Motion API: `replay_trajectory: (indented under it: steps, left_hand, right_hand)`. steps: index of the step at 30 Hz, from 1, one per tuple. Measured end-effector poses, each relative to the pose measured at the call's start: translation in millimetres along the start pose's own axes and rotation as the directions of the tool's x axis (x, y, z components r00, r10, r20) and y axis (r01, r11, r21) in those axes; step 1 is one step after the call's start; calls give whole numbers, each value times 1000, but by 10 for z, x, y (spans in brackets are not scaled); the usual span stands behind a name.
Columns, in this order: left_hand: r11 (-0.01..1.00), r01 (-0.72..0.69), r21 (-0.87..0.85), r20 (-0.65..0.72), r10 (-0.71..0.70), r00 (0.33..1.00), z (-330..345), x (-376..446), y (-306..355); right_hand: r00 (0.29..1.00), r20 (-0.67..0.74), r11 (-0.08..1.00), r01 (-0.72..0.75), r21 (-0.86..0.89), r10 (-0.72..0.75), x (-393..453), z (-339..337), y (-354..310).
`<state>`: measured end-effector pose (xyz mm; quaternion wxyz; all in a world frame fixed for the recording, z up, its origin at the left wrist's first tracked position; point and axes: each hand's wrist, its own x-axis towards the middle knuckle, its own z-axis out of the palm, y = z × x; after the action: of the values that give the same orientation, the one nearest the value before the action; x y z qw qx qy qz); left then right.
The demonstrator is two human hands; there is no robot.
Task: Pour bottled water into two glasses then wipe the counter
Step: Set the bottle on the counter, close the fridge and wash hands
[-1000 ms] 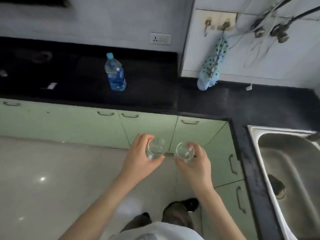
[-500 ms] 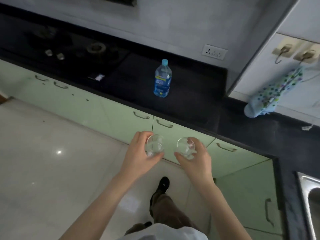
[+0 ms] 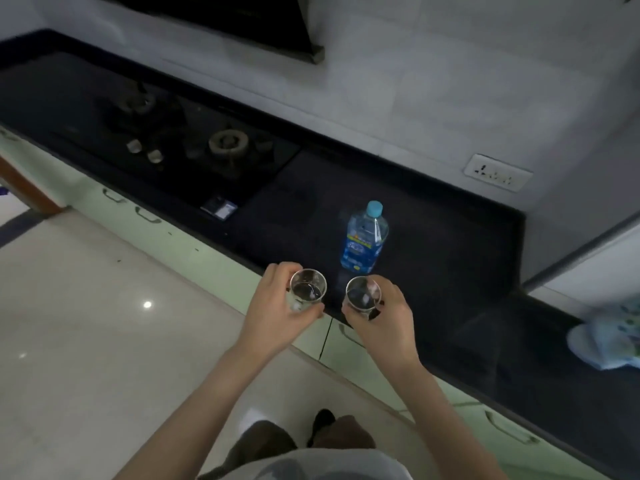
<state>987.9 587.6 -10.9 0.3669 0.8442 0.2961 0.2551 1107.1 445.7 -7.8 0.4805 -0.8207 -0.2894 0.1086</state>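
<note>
Now both glasses [image 3: 308,291] nearer the bottle [image 3: 363,239] than before.

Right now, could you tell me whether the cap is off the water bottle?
No, the light blue cap sits on the water bottle, which stands upright on the counter.

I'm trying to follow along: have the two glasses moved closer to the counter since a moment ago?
Yes. The hands have carried the glasses forward, from over the cabinet doors to the counter edge, near the bottle.
</note>
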Motion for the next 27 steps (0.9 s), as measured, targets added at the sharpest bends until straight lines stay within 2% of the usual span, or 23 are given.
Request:
replay_trajectory:
  steps: [7,14,20,27]
  left_hand:
    - [1000,28,-13,55,-27,998,-69,740,-429]
    - [999,-40,-28,213,45,976,-142,1533,-1046]
    - [989,-151,-4,311,144,939,-101,2166,-1466]
    - [979,-197,47,429,158,889,258,2500,-1938]
  right_hand:
    - [998,51,1000,-30,1,30,628,492,-104]
    - [982,-78,985,-172,-25,170,1061,1150,-87]
    - [944,-202,960,-276,-41,263,1521,1659,-58]
    - [884,-243,906,-422,-48,399,1837,2072,239]
